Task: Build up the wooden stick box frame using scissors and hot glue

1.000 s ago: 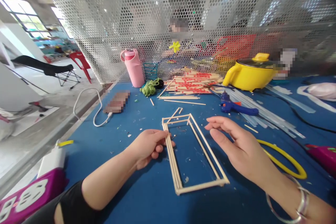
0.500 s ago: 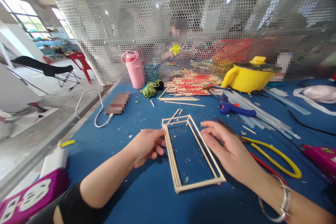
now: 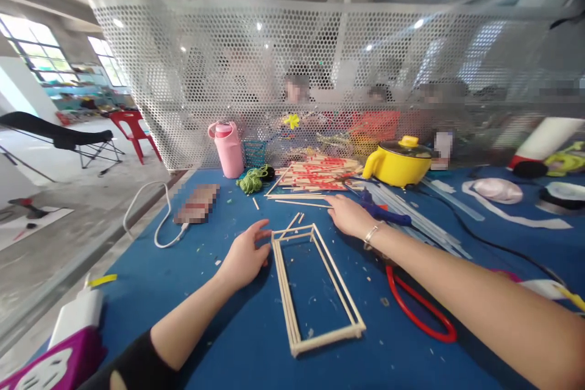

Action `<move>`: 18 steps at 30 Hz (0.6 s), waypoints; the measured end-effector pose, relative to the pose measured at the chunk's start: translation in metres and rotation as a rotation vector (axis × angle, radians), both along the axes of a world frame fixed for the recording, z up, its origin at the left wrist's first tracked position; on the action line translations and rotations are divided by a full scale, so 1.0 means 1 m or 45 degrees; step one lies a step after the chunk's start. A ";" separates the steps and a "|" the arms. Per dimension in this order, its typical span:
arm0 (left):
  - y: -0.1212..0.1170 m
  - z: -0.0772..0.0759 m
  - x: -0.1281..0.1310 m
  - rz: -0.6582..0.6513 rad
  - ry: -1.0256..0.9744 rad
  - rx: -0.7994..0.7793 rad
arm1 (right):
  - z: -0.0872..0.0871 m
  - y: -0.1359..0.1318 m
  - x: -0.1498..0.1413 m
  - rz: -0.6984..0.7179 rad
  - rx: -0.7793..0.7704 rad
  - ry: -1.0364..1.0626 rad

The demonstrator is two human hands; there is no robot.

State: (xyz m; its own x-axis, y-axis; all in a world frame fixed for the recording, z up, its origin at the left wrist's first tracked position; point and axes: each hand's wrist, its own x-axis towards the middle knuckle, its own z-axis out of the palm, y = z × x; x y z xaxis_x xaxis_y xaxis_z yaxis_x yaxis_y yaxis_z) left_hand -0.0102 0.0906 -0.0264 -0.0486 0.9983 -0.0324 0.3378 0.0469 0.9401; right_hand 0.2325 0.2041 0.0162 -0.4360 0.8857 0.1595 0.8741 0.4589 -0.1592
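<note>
In the head view, a rectangular frame of pale wooden sticks [image 3: 328,339] is being supported by the blue tabletop [image 3: 228,335], in the middle foreground, with one narrow end being turned toward the wearer. Neither hand is being closed on it.

The left hand [image 3: 247,254] is being held palm down just beside the frame's far left corner, loosely spread, with nothing being grasped; whether the corner is being touched by a fingertip cannot be told.

The right hand [image 3: 351,217] is being held beyond the frame, its fingertips being placed at the right ends of a few loose sticks [image 3: 299,202]. Whether a stick is being pinched there cannot be told. A silvery bracelet [image 3: 371,236] is being worn on that wrist.

Behind the loose sticks, a heap of sticks with red wrapping [image 3: 320,173] is being flanked by green yarn [image 3: 251,181] on the left and a yellow pot [image 3: 402,164] on the right. A blue glue gun [image 3: 388,214] is being partly hidden by the right hand and forearm, and a red looped handle [image 3: 425,317] is being partly covered by the same forearm. The tabletop's far side is being bordered by a perforated panel [image 3: 205,42].
</note>
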 end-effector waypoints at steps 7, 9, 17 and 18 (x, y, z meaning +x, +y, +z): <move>0.000 -0.004 -0.001 -0.099 0.045 0.057 | -0.014 -0.004 0.004 0.016 0.054 0.077; -0.003 -0.003 -0.002 -0.099 0.064 0.063 | 0.006 -0.029 0.012 0.007 0.110 0.165; -0.006 -0.003 -0.003 -0.142 0.119 0.100 | 0.075 -0.169 0.093 -0.228 0.762 1.348; -0.005 -0.004 -0.003 -0.151 0.118 0.104 | 0.075 -0.180 0.101 -0.294 0.790 1.361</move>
